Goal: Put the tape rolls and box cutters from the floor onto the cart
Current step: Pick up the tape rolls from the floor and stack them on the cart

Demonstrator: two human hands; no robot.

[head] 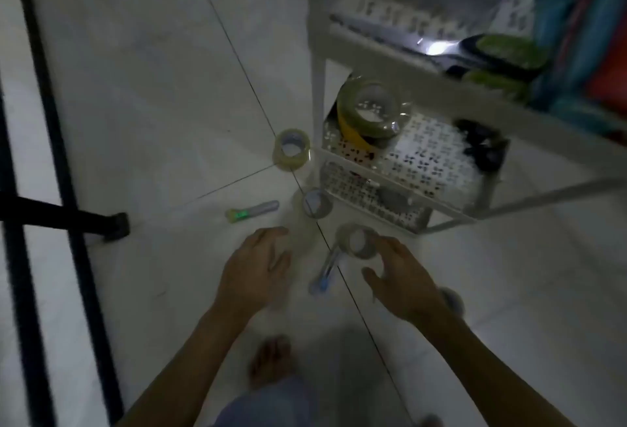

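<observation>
Three clear tape rolls lie on the white tile floor: one (pixel 291 149) by the cart's leg, one (pixel 317 203) in front of the cart, one (pixel 359 240) nearest me. A green box cutter (pixel 252 211) lies to the left and a blue box cutter (pixel 326 272) lies between my hands. My left hand (pixel 259 269) hovers open above the floor. My right hand (pixel 398 277) is open, its fingers right beside the nearest roll. The white cart (pixel 400 168) has a large yellowish tape roll (pixel 371 111) on its lower shelf.
A black metal frame (pixel 64 216) with a foot stands on the left. The cart's upper shelf holds green items (pixel 509 53) and a dark object (pixel 481 146) sits on the lower shelf. My bare foot (pixel 271 358) is below my hands.
</observation>
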